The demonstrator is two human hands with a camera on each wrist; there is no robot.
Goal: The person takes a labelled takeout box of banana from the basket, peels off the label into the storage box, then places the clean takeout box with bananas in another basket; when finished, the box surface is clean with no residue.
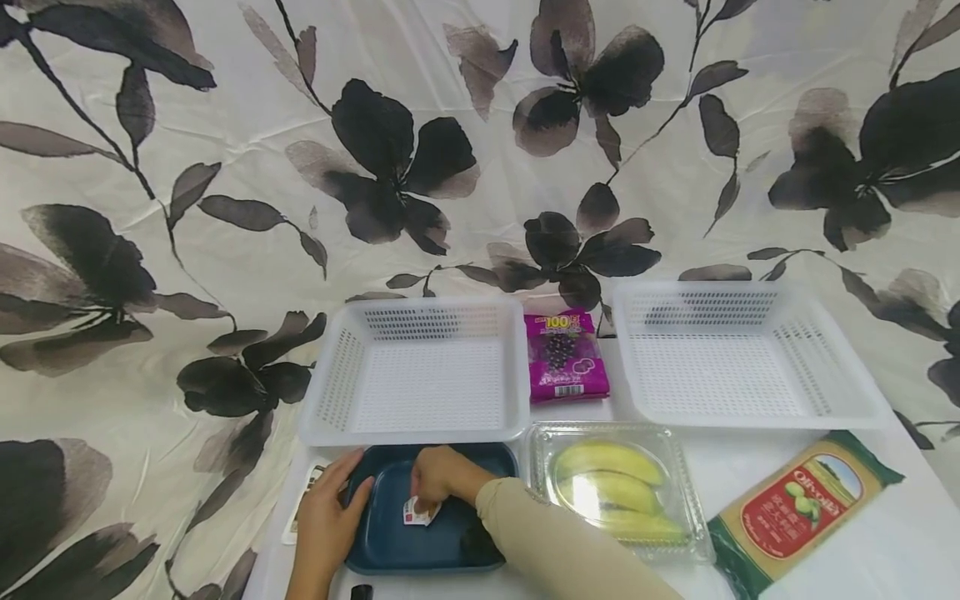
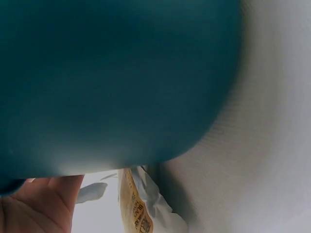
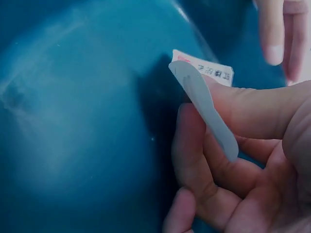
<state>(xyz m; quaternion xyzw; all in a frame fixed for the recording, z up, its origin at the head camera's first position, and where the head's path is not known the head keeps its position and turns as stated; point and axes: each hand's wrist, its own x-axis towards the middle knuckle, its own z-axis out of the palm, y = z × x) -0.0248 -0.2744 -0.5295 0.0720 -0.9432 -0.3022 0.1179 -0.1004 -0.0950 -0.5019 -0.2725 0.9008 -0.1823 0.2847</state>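
- At far left, a white cloth (image 1: 390, 167) printed with dark flowers is seen, spread behind the scene as well.
- A packet (image 2: 138, 208) with tan and dark print is partly hidden behind the left hand (image 1: 324, 517).
- The left hand is laid at the left rim of a blue tray (image 1: 382, 533), its thumb and fingers held apart.
- A dark cap (image 1: 362, 592) is cut off by the frame's lower edge, just below the tray.
- A white basket (image 1: 412, 437), its sides perforated, is set directly behind the tray.
- Over the tray floor, a small white tag (image 1: 411, 513) with red and dark print is pinched between thumb and forefinger of the right hand (image 1: 442, 475); whether the tray is touched by it cannot be told.
- The right arm is covered by a beige sleeve (image 1: 555, 533).
- A purple bag (image 1: 566, 358), marked "100" and pictured with dark fruit, is placed between the baskets.
- Yellow bananas (image 1: 607, 492) are contained in a clear lidded box (image 1: 545, 475), its near left corner covered by the sleeve.
- A second white basket (image 1: 757, 415) is stood behind and to the right.
- At far right, a green-and-tan pack (image 1: 806, 508) labelled in red is laid slantwise on the white worktop (image 1: 697, 454).
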